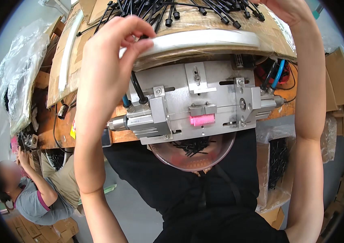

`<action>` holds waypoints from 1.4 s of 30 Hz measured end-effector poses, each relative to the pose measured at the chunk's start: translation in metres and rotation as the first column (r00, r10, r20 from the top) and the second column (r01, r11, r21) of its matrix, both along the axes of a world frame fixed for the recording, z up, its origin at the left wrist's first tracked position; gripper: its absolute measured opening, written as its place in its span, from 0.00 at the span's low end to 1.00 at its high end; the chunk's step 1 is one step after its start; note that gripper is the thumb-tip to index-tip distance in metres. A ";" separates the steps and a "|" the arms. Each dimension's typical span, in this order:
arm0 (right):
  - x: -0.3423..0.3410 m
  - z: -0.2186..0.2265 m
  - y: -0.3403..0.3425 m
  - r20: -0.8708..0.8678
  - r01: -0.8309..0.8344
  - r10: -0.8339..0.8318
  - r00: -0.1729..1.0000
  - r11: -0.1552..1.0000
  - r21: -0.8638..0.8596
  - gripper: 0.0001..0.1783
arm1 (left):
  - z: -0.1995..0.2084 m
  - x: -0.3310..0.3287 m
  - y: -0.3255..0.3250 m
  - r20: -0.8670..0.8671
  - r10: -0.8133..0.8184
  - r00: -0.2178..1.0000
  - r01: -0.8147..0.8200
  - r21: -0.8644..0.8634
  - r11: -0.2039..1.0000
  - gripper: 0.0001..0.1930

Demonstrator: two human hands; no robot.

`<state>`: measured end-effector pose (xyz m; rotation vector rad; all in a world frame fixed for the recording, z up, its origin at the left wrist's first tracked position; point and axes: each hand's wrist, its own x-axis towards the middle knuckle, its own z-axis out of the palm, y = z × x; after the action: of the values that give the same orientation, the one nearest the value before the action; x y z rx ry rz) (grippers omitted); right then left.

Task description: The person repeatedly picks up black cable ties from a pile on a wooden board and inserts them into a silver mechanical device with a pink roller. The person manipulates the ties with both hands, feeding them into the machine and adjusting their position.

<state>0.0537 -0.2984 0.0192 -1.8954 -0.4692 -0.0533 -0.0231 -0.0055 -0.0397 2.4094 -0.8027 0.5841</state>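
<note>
Above the left end of a white padded strip (204, 40), my left hand (115, 40) is curled with thumb and fingertips nearly together. A dark bit shows between the fingers, too small to name. My right hand (287, 10) is at the top edge, beside a pile of black rods with knobbed ends (172, 12); its fingers are mostly cut off by the frame. The rods lie on cardboard behind the strip. Between my forearms sits a metal fixture (180, 101) with a cylinder at each side and a pink piece (202, 120) at its front middle.
A clear bowl (192, 162) with short black pieces sits under the fixture's front edge, above my lap. At right, an open carton (275, 166) holds more black parts. Black and blue hoses (277, 75) run to the cylinders. Another person (38, 190) sits at lower left.
</note>
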 end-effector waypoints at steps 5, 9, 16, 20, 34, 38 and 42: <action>0.000 0.001 0.004 -0.032 0.004 0.013 0.999 0.874 0.486 0.13 | 0.022 0.025 0.009 0.008 -0.019 1.000 0.020 -0.160 0.987 0.09; -0.033 -0.009 -0.003 0.110 0.075 -0.130 0.985 0.910 0.407 0.16 | -0.006 -0.044 -0.028 0.331 0.056 0.942 -0.086 0.077 0.993 0.20; -0.095 -0.026 0.010 0.163 0.148 -0.235 0.958 0.894 0.423 0.17 | -0.105 -0.160 -0.076 -0.015 0.160 0.987 -0.150 0.266 0.952 0.33; -0.108 -0.034 -0.021 0.166 0.185 -0.261 0.951 0.910 0.370 0.15 | -0.116 -0.156 -0.085 -0.030 0.189 0.982 -0.173 0.275 0.946 0.34; -0.230 -0.173 0.055 0.384 0.161 -0.057 0.922 0.956 -0.244 0.36 | -0.025 -0.054 -0.027 0.250 0.369 0.895 -0.382 0.004 0.924 0.15; -0.225 -0.182 0.069 0.371 0.156 -0.035 0.928 0.940 -0.302 0.37 | -0.013 -0.022 0.006 0.190 0.247 0.950 -0.273 0.125 0.954 0.14; -0.225 -0.183 0.073 0.366 0.178 -0.064 0.928 0.941 -0.288 0.36 | -0.006 -0.026 0.004 0.106 0.224 0.969 -0.231 0.064 0.971 0.11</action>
<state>-0.1718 -0.2257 -0.1641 -2.2428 -0.6296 -0.4317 -0.0495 -0.0012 -0.0453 2.5795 -0.6000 0.7790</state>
